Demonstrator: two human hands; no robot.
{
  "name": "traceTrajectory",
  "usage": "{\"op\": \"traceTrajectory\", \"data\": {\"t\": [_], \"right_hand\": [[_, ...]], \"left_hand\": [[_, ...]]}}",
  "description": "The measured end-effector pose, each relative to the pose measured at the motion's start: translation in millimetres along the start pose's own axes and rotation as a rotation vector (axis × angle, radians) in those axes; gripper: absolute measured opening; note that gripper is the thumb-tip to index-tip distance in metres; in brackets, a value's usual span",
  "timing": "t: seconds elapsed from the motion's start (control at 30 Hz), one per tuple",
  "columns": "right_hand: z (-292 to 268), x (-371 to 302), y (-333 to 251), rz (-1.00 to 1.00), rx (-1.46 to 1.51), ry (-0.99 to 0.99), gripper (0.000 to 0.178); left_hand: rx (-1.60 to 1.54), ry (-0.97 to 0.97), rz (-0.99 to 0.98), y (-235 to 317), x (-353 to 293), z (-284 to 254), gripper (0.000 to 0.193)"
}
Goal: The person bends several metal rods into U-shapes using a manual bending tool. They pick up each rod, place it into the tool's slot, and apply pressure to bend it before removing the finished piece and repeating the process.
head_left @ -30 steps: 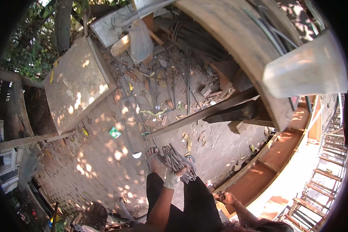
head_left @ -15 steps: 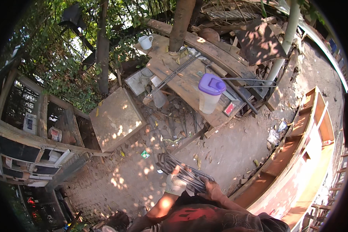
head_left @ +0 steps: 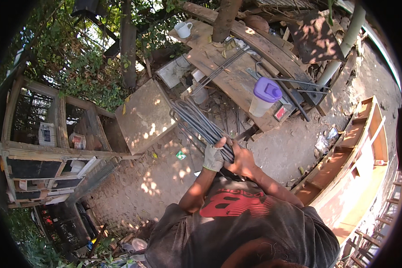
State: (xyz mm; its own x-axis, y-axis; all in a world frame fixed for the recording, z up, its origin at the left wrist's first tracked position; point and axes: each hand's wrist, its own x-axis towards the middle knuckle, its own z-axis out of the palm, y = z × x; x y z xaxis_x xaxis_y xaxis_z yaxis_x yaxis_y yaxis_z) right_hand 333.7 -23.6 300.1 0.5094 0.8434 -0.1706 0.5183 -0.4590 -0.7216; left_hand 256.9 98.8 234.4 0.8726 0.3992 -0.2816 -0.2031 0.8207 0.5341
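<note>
A bundle of dark bent steel bars [head_left: 200,123], with rounded loops at the far end, is in both my hands in front of my chest. My left hand [head_left: 213,158], in a pale work glove with a bare thumb showing, is closed round the near part of the bundle. Bare, my right hand [head_left: 241,160] grips it close beside the left, also closed. From there the bars slant up and to the left, over the ground and toward a low board. Their nearest ends are hidden by my hands and shirt.
A wooden workbench [head_left: 210,60] ahead carries long thin rods [head_left: 223,69], a purple-lidded jug [head_left: 261,100] and a red packet [head_left: 280,112]. A white mug [head_left: 183,30] stands at its far end. Left are a square board [head_left: 143,116] and a wooden cabinet [head_left: 71,154]; right lies a long wooden frame [head_left: 344,161].
The bundle has been raised and swung so its looped end points farther ahead. Both hands have moved up and slightly right with it. The view has shifted, showing more of my shirt.
</note>
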Motion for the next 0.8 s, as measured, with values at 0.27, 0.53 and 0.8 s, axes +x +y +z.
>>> {"op": "traceTrajectory", "data": {"t": [0.27, 0.53, 0.8], "right_hand": [[-1.0, 73.6, -19.3, -0.076, -0.342, -0.06, 0.091], [-50.3, 113.0, -48.3, 0.163, -0.237, -0.207, 0.074], [-61.1, 88.0, -9.9, 0.123, -0.2, -0.141, 0.054]], "left_hand": [[-0.183, 0.064, -0.009, 53.3, 38.1, -3.2, 0.016], [0.28, 0.081, -0.03, 60.2, 41.7, -0.2, 0.039], [1.145, -0.424, -0.311, 90.5, 62.0, 11.3, 0.057]]}}
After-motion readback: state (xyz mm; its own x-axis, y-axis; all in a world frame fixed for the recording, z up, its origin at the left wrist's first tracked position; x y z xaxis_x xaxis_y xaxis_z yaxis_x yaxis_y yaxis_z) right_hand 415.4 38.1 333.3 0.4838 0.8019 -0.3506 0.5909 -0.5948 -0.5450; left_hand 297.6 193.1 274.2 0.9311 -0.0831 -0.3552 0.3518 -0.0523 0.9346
